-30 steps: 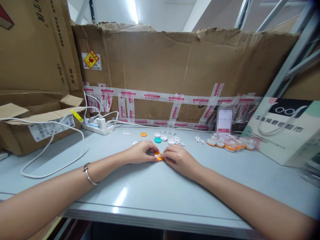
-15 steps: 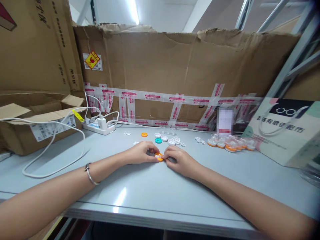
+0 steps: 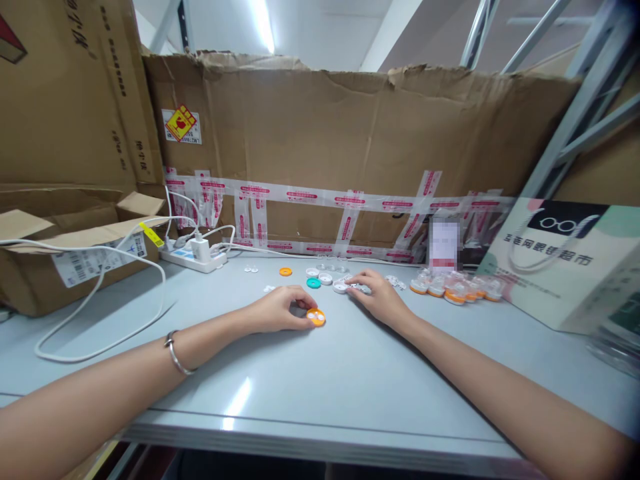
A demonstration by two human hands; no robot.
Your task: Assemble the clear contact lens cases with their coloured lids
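Note:
My left hand (image 3: 284,309) pinches the rim of a round orange plastic case part (image 3: 316,322), which has small white pieces seated inside it. Over the pile of small white plastic parts (image 3: 364,289) hovers my right hand (image 3: 376,297), its thumb and index finger apart; whether the fingertips touch a part cannot be made out. Close by its fingertips lies a white round cap (image 3: 340,287). Two more white caps (image 3: 325,279) and a teal disc (image 3: 313,283) sit between the hands, further back. Another orange disc (image 3: 285,271) lies behind my left hand.
Several assembled orange-and-clear pieces (image 3: 455,293) are grouped at right, by a paper bag (image 3: 540,267). Clear round covers (image 3: 333,264) lie at the back. A power strip (image 3: 195,259), white cable (image 3: 163,293) and open carton (image 3: 75,267) occupy the left. Cardboard (image 3: 300,133) walls the back.
My right hand has let go of the orange part's edge and moved right and back to the white parts. My left hand still holds the orange part. The view has shifted slightly.

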